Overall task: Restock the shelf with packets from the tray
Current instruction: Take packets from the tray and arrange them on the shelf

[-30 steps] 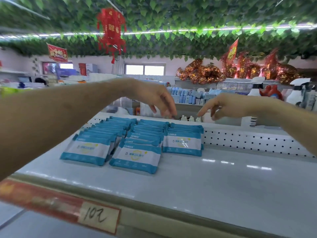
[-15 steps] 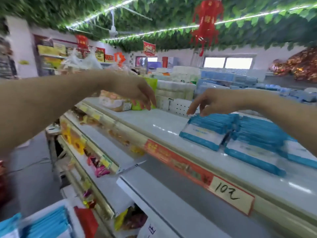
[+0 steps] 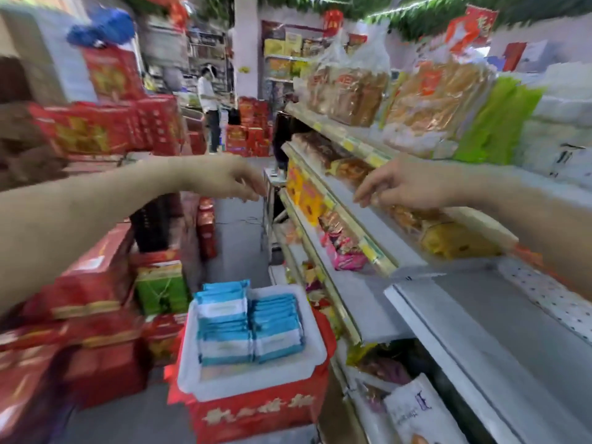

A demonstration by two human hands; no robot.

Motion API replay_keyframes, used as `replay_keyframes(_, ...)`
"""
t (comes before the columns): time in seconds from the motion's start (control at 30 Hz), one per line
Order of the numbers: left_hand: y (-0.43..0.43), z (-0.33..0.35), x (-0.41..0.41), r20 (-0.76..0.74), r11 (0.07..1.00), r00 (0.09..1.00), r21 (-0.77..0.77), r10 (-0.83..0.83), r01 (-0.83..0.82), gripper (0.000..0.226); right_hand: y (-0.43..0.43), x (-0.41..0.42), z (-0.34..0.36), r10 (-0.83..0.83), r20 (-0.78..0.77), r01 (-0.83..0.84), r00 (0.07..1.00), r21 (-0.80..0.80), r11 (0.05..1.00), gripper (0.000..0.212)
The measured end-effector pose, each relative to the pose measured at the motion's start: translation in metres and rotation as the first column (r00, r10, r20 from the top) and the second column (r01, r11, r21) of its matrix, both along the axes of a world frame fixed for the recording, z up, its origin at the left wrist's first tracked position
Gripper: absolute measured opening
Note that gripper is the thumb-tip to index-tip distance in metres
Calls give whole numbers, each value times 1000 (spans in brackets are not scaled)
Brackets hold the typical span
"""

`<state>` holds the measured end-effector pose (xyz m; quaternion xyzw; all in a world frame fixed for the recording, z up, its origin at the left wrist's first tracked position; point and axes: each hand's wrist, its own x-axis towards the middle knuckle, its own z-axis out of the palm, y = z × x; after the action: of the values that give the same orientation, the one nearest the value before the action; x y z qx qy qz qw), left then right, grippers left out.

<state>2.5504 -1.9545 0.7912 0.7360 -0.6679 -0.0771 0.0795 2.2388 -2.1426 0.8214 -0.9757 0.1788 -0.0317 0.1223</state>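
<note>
A white tray (image 3: 192, 376) sits on a red box (image 3: 256, 415) low in the aisle. It holds two stacks of blue-and-white packets (image 3: 246, 328). My left hand (image 3: 224, 177) hangs in the air well above the tray, fingers loosely curled, holding nothing. My right hand (image 3: 407, 184) is stretched out at the same height in front of the shelf rack (image 3: 448, 331), also empty, fingers pointing left and down. The view is blurred by motion.
Grey shelves on the right carry snack bags (image 3: 346, 248) and bread packs (image 3: 349, 88). Stacked red gift boxes (image 3: 96, 129) line the left of the aisle. A person (image 3: 209, 104) stands far down the aisle.
The view has swung left and down, from the top shelf with laid-out packets to the aisle and the tray. Both hands stay raised and empty.
</note>
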Motion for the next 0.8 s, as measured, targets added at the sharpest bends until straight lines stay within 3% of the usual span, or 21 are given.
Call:
replay_keyframes(0.2, 43, -132, 32, -33, 985, 989, 101, 145, -141, 24, 8, 96, -146, 120, -138, -92, 983, 191, 977, 31)
replay_keyframes(0.33, 58, -219, 30, -94, 968, 981, 200, 171, -150, 26, 21, 132, -252, 152, -280, -75, 948, 268, 961, 26)
replay_keyframes(0.43, 56, -278, 32, -155, 950, 969, 276, 194, -146, 29, 31, 142, -311, 174, -401, -59, 899, 285, 957, 36)
replay_keyframes(0.57, 47, -334, 32, -142, 926, 974, 359, 174, -113, 33, 28, 151, -357, 193, -495, -73, 847, 252, 965, 40)
replay_keyframes(0.8, 42, -358, 35, 21, 853, 998, 518, 57, -60, 38, 19, 152, -381, 172, -623, -93, 763, 158, 983, 48)
